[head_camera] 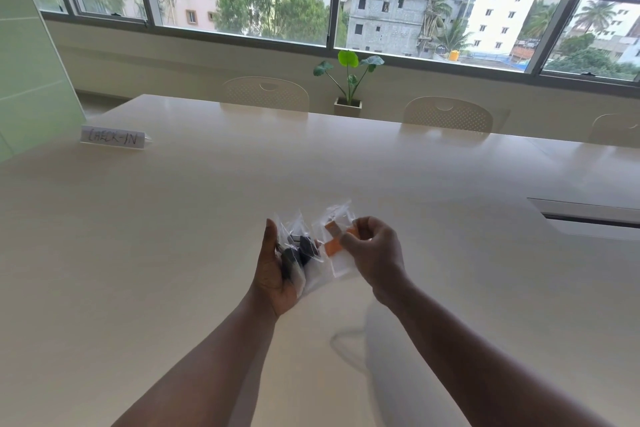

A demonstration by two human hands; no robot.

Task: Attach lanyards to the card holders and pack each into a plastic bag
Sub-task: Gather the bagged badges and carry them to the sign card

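Observation:
My left hand (pixel 273 270) holds a bundle of clear plastic bags (pixel 301 250) with black lanyards and clips inside, palm turned inward, above the table. Just to its right, my right hand (pixel 374 253) pinches a clear plastic bag (pixel 337 246) that holds an orange lanyard (pixel 334 246). The two hands are close together, and the bags nearly touch. Any card holders inside the bags are too small to make out.
A wide cream table (pixel 173 253) spreads below my hands. A "CHECK-IN" sign (pixel 112 138) stands at the far left. A cable slot (pixel 588 217) lies at the right. Chairs (pixel 266 94) and a potted plant (pixel 348 80) line the far side under the windows.

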